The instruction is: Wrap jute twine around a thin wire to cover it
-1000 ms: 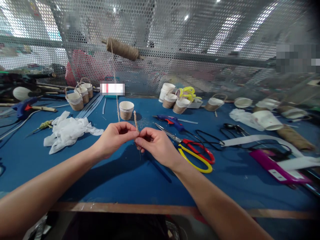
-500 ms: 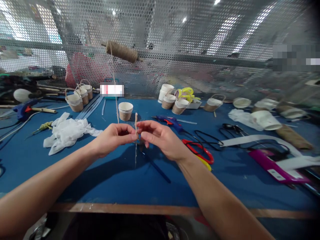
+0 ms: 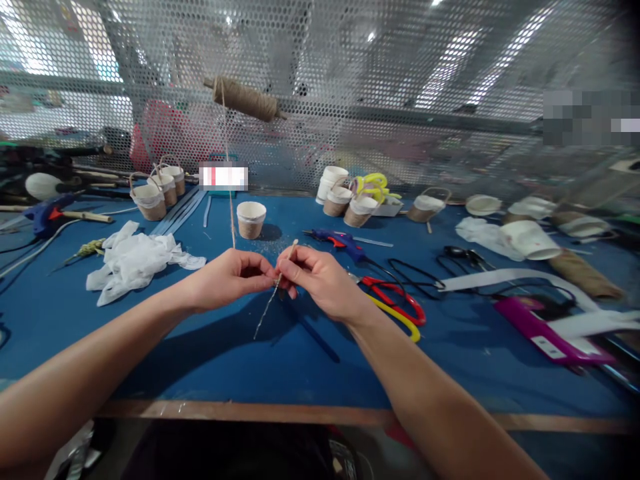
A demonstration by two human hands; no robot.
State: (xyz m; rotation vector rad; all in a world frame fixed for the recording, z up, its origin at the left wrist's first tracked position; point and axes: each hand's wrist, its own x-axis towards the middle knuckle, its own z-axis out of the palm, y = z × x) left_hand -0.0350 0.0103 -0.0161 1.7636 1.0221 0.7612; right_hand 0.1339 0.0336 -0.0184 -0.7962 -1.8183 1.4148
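Observation:
In front of me, the fingertips of my left hand [image 3: 240, 275] and my right hand [image 3: 317, 277] meet, both closed in a pinch. Between them a thin twisted wire [image 3: 265, 312] slants, its lower end hanging free at the left. Its pale upper end, seemingly wrapped in twine, pokes up past my right thumb. Twine [image 3: 231, 207] drops from a spool [image 3: 245, 100] and passes behind my left hand, which appears to pinch it at the wire. Just beyond my hands stands a small cup [image 3: 251, 221] with a white rim and a brown wrapped base.
A blue glue gun [image 3: 340, 243] and red-and-yellow-handled scissors [image 3: 400, 308] lie right of my hands. White cloth [image 3: 137, 260] is bunched at the left. Handled cups [image 3: 150, 202] stand at the back. A purple device [image 3: 550, 333] sits at the right, before a metal mesh panel [image 3: 400, 67].
The wire has tilted from upright to slanted, its top moving right and its lower end left. My right fingers have closed on it and come up against my left fingertips.

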